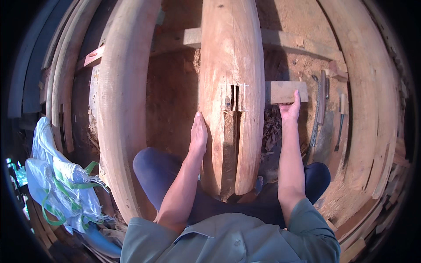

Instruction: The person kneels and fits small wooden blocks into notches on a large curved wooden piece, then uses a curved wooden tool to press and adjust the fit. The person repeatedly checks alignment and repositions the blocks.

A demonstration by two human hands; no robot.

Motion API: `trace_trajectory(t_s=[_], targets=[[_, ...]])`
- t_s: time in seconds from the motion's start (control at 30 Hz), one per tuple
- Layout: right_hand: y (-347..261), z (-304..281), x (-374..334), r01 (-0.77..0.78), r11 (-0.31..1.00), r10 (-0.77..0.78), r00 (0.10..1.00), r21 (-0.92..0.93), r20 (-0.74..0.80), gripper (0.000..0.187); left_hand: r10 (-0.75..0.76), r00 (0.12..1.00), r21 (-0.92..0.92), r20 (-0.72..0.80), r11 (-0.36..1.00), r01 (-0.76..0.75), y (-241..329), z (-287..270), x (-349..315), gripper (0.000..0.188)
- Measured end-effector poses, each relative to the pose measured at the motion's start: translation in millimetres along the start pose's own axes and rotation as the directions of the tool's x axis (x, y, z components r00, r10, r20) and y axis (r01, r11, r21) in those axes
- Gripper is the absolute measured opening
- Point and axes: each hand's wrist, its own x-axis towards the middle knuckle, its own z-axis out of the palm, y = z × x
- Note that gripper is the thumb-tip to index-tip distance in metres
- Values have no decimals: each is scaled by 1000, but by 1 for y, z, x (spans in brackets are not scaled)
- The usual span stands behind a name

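Observation:
A thick rounded timber (217, 57) runs away from me between my legs, with a long slot (237, 140) cut into its near end. Pale marking lines cross its top beside the slot. My left hand (199, 133) lies flat against the timber's left side, fingers straight and pointing away. To the right of the timber, my right hand (290, 109) grips a flat rectangular wooden block (285, 91) by its near edge, the thumb on top and the other fingers underneath. The block is held level, close to the timber's side.
Another rounded timber (125, 87) lies at left, and a broad one (364, 87) at right. A crossbeam (302, 43) passes under the middle timber. A chisel (341, 118) and other long tools lie at right. White sacking (61, 175) is at lower left; wood chips (272, 131) cover the ground.

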Motion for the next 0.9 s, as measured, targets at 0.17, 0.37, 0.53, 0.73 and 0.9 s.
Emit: trace_trajectory(t_s=[0.17,0.37,0.53,0.73,0.9], targets=[[6,-3,-26,-53,998,51,996,24,72,67,42,996,210,-83,977,-24,-23,-8,20,83],[46,-17,-43,64,992,-47,987,-105,154,66,169,977,355,-131,928,-113,-27,-5,31,80],[37,-30,-29,-10,989,25,995,-144,100,67,-38,980,154,-194,986,69,-5,14,29,81],[53,3,-74,-139,970,157,984,-198,79,72,-131,989,-260,-71,960,108,-32,-13,100,65],[56,23,-116,-269,881,320,945,-388,71,94,-106,958,-325,-266,945,15,-23,-19,114,64]])
